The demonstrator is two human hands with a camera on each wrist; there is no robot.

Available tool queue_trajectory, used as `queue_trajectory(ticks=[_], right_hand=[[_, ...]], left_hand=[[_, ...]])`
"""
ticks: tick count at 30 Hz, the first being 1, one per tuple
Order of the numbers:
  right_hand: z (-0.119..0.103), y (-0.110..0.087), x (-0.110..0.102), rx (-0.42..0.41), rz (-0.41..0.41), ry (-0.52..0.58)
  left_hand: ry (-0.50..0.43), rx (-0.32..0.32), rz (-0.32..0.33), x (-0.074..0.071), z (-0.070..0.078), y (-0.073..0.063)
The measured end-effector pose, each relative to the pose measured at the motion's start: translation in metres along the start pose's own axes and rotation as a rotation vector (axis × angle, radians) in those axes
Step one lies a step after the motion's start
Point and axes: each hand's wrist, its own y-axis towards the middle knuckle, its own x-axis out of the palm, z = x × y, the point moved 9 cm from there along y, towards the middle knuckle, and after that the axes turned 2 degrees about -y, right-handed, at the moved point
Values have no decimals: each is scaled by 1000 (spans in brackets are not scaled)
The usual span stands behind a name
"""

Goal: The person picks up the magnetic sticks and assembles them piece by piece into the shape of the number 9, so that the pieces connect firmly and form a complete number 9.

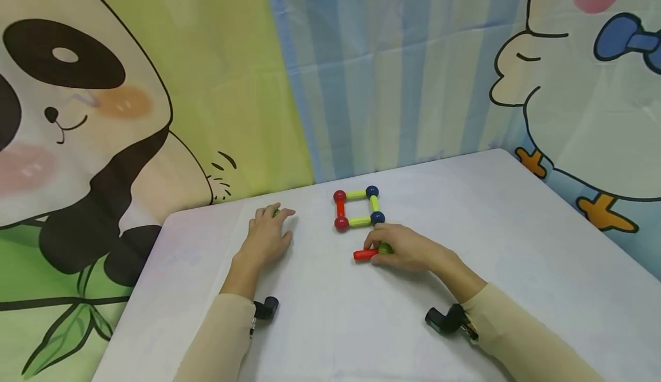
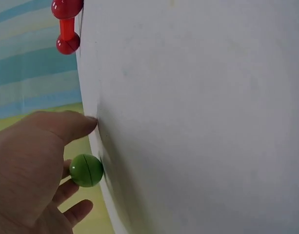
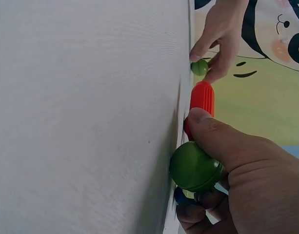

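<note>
My right hand (image 1: 405, 248) pinches a red ribbed rod (image 1: 364, 254) near one end. A green ball (image 3: 195, 166) sits at that end, inside the curve of the hand; whether rod and ball are joined I cannot tell. To the left, my left hand (image 1: 264, 238) reaches over a second green ball (image 2: 86, 170), which rests on the table. Its thumb is spread away from this ball, and the other fingers lie loosely behind it. In the head view those fingers mostly cover the ball.
Beyond the right hand lies a square of rods, with red balls (image 1: 341, 223) at its left corners and blue balls (image 1: 377, 217) at its right ones. One side is a red rod, the others yellow-green rods (image 1: 360, 221). A printed curtain (image 1: 361, 72) hangs behind the white table (image 1: 330, 324).
</note>
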Motion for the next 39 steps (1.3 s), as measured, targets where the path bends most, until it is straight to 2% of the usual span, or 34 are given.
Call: queue_trajectory(ticks=[6,10,16,19,25,33,39], right_hand=[[2,0,1,-9,-6,29],[5,-3,-1,-4,-6,47],[9,-5,-5,-8,8,75],[9,-3,-6,-19,5,95],[9,-2,-2,-43,-16,110],[11,-3,-4,-38,-3,133],[13,-6,-4,-33,1,145]], left_hand=[[32,-32,0,0,-5,-1],[66,-10,-6,-1,-1,-1],[35,21,-31,-2,11,-5],[-3,17,-77,0,20,-8],[-145,37,-207,15,45,-21],[-206,131,-277,18,84,-28],[-209,176,-312,22,99,-30]])
